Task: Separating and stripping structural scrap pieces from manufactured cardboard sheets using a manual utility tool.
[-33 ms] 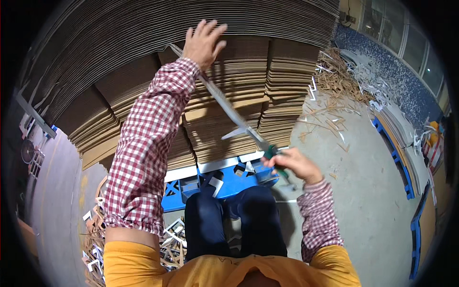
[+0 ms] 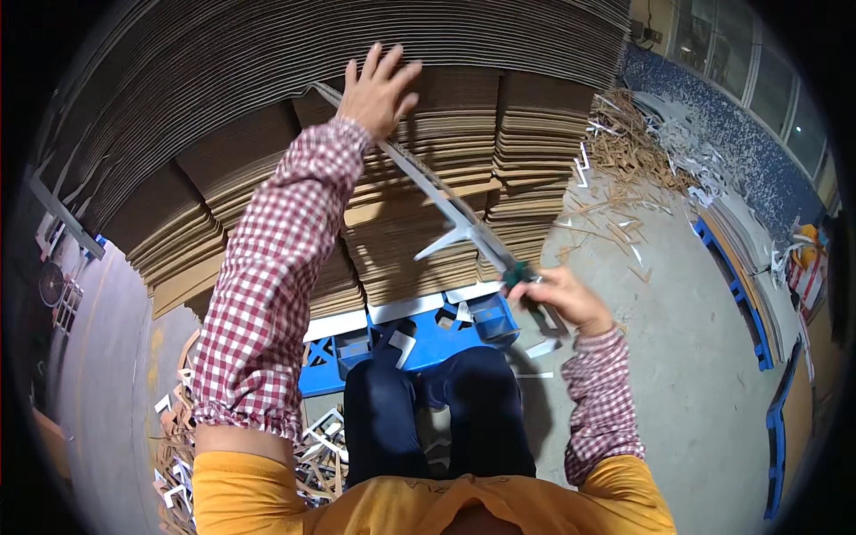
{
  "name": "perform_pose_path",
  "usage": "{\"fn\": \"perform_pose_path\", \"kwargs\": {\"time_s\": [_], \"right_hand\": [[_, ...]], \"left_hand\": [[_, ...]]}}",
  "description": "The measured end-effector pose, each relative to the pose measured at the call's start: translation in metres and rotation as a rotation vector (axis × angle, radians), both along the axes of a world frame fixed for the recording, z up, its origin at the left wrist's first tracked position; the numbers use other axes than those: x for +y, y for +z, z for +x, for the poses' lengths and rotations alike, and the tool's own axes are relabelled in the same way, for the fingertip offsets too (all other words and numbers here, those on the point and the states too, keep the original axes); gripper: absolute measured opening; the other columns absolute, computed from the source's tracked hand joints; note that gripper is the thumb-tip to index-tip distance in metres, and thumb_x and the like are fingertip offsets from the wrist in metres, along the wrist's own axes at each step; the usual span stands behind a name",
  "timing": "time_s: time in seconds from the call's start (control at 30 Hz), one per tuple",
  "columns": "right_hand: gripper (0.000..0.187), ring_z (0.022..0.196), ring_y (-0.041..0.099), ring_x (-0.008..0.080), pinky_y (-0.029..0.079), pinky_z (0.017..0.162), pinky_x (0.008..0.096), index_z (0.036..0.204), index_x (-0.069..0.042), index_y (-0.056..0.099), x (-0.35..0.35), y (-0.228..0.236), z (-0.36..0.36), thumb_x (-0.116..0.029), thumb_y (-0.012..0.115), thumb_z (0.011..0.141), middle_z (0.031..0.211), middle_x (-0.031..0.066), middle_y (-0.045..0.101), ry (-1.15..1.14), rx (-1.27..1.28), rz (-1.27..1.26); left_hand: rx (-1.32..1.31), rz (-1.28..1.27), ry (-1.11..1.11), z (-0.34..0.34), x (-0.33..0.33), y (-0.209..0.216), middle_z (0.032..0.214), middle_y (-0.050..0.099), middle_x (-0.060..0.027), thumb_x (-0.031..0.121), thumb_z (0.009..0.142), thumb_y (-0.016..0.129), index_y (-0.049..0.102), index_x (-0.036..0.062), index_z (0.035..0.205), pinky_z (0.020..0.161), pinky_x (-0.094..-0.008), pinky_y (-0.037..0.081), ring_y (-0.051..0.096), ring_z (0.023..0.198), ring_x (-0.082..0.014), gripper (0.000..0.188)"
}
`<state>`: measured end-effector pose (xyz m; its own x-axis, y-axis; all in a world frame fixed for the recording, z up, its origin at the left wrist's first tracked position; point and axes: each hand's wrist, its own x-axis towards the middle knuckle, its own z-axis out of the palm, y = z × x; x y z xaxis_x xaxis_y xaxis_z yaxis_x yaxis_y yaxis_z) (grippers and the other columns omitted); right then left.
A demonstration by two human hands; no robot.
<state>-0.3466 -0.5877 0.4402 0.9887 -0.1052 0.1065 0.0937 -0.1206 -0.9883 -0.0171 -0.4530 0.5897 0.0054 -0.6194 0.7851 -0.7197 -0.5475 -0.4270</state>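
Observation:
My right hand (image 2: 571,299) is closed round a green-and-dark tool (image 2: 520,275) whose exact kind I cannot make out. From the tool a narrow grey-white cardboard strip (image 2: 434,193) with a pale side branch runs diagonally up to the left, passing under my left wrist. My left hand (image 2: 376,92) is open, fingers spread, over the front of the tall stack of corrugated cardboard sheets (image 2: 374,36); whether it touches the stack I cannot tell. Below the upper stack, brown cardboard piles (image 2: 410,259) stand in layers.
A blue plastic pallet (image 2: 428,334) lies under the stacks, just before my knees. Cardboard offcuts (image 2: 325,446) litter the floor at lower left, with a bigger heap of scraps (image 2: 637,143) by the wall at far right. Flat sheets (image 2: 740,241) lie on blue pallets to the right.
My right hand has moved slightly right with the tool, and the strip's near end has shifted with it. My left hand has moved a little, its fingers still spread.

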Motion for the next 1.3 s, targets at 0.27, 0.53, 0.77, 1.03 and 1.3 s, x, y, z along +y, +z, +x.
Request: {"fn": "perform_pose_path", "kwargs": {"time_s": [0.27,0.53,0.77,1.03,1.3], "right_hand": [[0.044,0.080,0.053,0.0184,0.046,0.068,0.0359,0.094,-0.001,0.062,-0.116,0.113,0.105,-0.044,0.052,0.087,0.086,0.0059,0.058,-0.504,-0.006,-0.320],[0.027,0.052,0.051,0.0106,0.039,0.041,0.0245,0.071,-0.004,0.053,-0.107,0.100,0.146,-0.025,0.051,0.089,0.065,0.0026,0.055,-0.452,-0.275,0.112],[0.034,0.063,0.055,0.0117,0.043,0.052,0.0236,0.082,-0.001,0.063,-0.036,-0.002,0.035,-0.034,0.056,0.086,0.076,0.0061,0.063,-0.144,0.117,-0.015],[0.035,0.056,0.047,0.0108,0.040,0.051,0.0268,0.081,-0.004,0.063,-0.114,0.136,0.127,-0.037,0.053,0.087,0.065,0.0012,0.054,-0.516,0.010,-0.257],[0.033,0.065,0.057,0.0166,0.045,0.065,0.0343,0.089,-0.005,0.068,-0.019,0.017,0.106,-0.034,0.055,0.086,0.075,0.0089,0.064,-0.213,0.034,-0.687]], "left_hand": [[0.037,0.118,-0.021,0.016,0.022,-0.044,0.144,0.024,-0.0061,0.035,0.086,0.055,0.031,0.0263,0.137,0.107,-0.0491,0.021,0.024,0.130,-0.0310,0.057],[-0.050,-0.096,-0.250,0.002,0.030,-0.012,0.137,0.034,-0.0106,0.037,0.088,0.052,0.039,0.0216,0.132,0.103,-0.0490,0.027,0.030,0.127,-0.0321,0.048],[-0.025,0.154,-0.038,0.018,0.026,-0.016,0.138,0.036,-0.0073,0.040,0.092,0.041,0.046,0.0189,0.127,0.106,-0.0472,0.020,0.024,0.132,-0.0294,0.041],[-0.006,0.164,-0.091,0.024,0.031,-0.019,0.135,0.038,-0.0090,0.044,0.090,0.045,0.043,0.0185,0.129,0.106,-0.0466,0.024,0.029,0.128,-0.0301,0.047],[-0.054,0.012,-0.118,0.022,0.042,-0.009,0.140,0.031,-0.0079,0.044,0.091,0.040,0.039,0.0235,0.132,0.106,-0.0484,0.024,0.024,0.131,-0.0300,0.046]]}}
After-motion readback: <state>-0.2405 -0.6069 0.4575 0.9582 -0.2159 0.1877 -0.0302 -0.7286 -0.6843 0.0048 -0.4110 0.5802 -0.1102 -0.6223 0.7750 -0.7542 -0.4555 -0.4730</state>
